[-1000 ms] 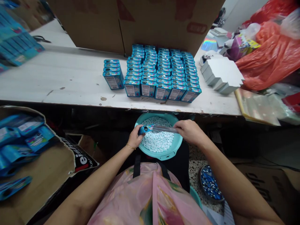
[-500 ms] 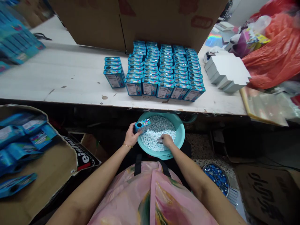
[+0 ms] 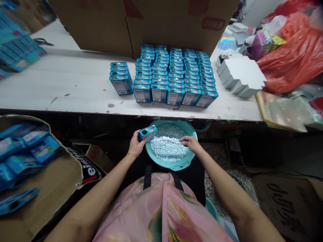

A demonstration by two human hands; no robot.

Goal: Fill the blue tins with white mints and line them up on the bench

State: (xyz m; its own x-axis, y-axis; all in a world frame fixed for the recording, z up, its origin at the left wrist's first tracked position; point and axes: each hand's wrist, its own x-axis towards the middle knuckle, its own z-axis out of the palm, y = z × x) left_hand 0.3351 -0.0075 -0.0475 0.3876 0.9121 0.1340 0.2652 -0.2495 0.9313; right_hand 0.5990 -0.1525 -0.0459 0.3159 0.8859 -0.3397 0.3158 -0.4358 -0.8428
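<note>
My left hand [image 3: 137, 144] is closed around a small blue box [image 3: 148, 133] with a dark round hole in its top. The box is tilted over the left rim of a turquoise basin [image 3: 194, 134]. Inside the basin lies a heap of small white pellets [image 3: 168, 150], partly in shadow. Over the pellets' right side, my right hand [image 3: 191, 144] pinches a small metal scoop [image 3: 180, 142]. Most of the scoop is hidden, and white pellets lie in a raised line between it and the box.
Rows of blue boxes [image 3: 175, 96] stand on the white table [image 3: 83, 84] before a large cardboard carton [image 3: 161, 27]. White folded cartons [image 3: 239, 75] and red plastic bags [image 3: 285, 57] are at right. At lower left, an open carton [image 3: 55, 178] holds more blue boxes.
My right hand and the scoop have moved right and up from the middle of the pellets. My left hand and its box have shifted slightly left and up.
</note>
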